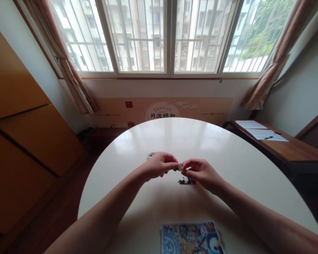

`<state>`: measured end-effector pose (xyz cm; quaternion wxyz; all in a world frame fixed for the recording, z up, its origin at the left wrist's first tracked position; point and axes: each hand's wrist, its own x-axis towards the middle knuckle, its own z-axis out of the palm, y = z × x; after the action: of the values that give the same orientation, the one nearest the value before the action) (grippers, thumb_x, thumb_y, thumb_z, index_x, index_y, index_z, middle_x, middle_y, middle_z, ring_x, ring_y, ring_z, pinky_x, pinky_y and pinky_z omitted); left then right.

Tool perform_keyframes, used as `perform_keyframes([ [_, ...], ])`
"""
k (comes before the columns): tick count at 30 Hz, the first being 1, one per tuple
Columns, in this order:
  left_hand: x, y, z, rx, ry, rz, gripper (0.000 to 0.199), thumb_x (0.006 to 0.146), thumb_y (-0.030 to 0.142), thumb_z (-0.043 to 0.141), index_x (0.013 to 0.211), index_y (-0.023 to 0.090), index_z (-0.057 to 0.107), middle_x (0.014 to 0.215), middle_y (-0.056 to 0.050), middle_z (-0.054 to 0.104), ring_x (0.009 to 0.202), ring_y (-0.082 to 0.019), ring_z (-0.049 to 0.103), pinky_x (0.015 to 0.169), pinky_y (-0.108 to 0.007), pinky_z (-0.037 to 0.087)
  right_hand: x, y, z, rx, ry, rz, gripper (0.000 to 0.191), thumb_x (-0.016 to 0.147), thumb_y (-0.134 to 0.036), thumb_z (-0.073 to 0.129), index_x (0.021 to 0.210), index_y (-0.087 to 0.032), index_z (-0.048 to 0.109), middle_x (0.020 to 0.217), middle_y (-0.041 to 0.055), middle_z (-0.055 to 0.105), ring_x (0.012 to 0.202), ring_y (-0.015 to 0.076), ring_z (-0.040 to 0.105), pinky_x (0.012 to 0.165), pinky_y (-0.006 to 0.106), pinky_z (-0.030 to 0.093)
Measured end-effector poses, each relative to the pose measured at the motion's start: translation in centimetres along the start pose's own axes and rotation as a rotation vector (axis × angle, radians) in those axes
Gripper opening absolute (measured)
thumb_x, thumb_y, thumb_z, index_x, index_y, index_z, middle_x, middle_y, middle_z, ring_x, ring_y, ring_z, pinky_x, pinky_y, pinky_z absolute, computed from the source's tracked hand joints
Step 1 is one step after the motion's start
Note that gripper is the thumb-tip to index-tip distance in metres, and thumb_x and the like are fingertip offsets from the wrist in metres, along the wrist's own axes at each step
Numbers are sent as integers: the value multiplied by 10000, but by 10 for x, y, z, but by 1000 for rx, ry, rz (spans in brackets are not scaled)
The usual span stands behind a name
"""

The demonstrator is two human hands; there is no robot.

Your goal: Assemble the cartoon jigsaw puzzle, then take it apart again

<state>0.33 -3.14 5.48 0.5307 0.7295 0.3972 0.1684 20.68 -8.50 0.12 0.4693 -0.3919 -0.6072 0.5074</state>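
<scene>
My left hand and my right hand meet above the middle of the white round table. Between their fingertips is a small, greyish puzzle piece, pinched from both sides; its print is too small to make out. Just below my right hand lies a dark blue and cream joined bit of puzzle, partly covered by the fingers. Behind my left hand a small heap of puzzle pieces shows, mostly hidden by the wrist.
A colourful cartoon picture sheet or box lid lies at the table's near edge. On the right, a wooden side table bears papers and a pen. Wooden cabinets stand left. Barred windows are ahead.
</scene>
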Motion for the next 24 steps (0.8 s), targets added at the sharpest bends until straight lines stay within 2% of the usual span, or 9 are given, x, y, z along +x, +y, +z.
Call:
perform_keyframes([
  [3,1,-2,1,18,3,0,281,779,416,665,832,141,685,598,35,529,461,-80,420,428,-223,335,0,-1,1,-15,15,15,282,750,-421,786,823,-156,724,787,56,711,733,180,644,703,339,543],
  [9,0,1,2,52,34,-7,269,772,413,656,810,149,686,600,26,551,471,-86,427,418,-221,324,-1,-6,1,-121,66,-36,230,766,-395,762,809,-171,726,788,61,725,737,192,654,696,333,542],
  [18,0,3,6,16,78,-77,267,737,402,681,801,143,692,596,18,559,460,-80,391,415,-218,302,-5,-11,0,-551,131,-308,105,846,-300,685,799,-221,738,792,36,746,698,184,654,682,316,532],
  [21,1,-2,-6,71,151,-60,274,762,392,655,856,141,714,640,-4,610,482,-97,434,454,-235,342,-7,-11,0,-623,129,-348,81,853,-277,681,807,-232,731,789,29,742,703,185,651,698,319,539],
  [24,1,-9,-32,262,352,9,256,784,368,629,856,144,730,733,-43,692,632,-152,572,597,-267,432,-7,-10,-1,-628,117,-343,84,861,-280,672,817,-232,726,798,33,739,714,187,655,691,316,540],
])
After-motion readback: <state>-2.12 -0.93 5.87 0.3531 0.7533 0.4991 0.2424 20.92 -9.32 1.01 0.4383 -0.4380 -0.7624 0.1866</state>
